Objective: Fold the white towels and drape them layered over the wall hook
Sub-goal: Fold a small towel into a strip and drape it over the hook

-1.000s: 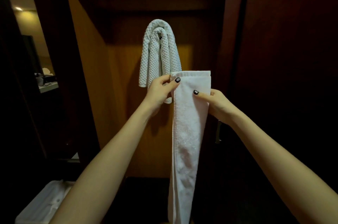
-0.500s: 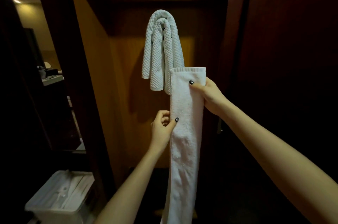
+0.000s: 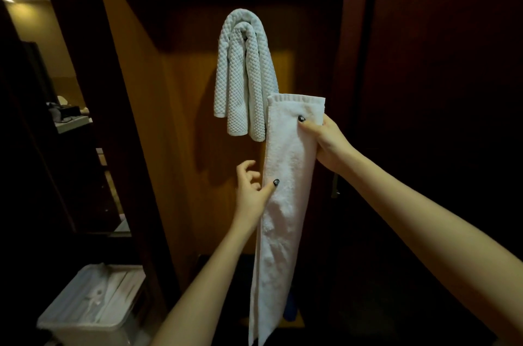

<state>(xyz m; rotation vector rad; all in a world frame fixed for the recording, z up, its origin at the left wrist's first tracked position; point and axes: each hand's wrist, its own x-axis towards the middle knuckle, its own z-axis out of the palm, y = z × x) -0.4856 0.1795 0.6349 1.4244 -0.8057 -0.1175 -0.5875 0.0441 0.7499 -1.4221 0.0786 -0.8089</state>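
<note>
Two waffle-textured white towels [image 3: 244, 71] hang layered over the wall hook, which they hide, on the wooden back panel. A long white terry towel [image 3: 285, 190], folded into a narrow strip, hangs down in front and to the right of them. My right hand [image 3: 325, 139] pinches its right edge just below the top hem. My left hand [image 3: 252, 190] is lower, thumb pressed on the strip's left edge, with its fingers spread behind it.
A white bin [image 3: 93, 303] with white contents stands at the lower left on the floor. Dark wooden closet walls [image 3: 441, 91] rise on the right and left. A dim room with a counter [image 3: 70, 119] shows at far left.
My left hand has let go of the towel's top corner and slid down its left edge to mid-height. My right hand keeps its hold near the top.
</note>
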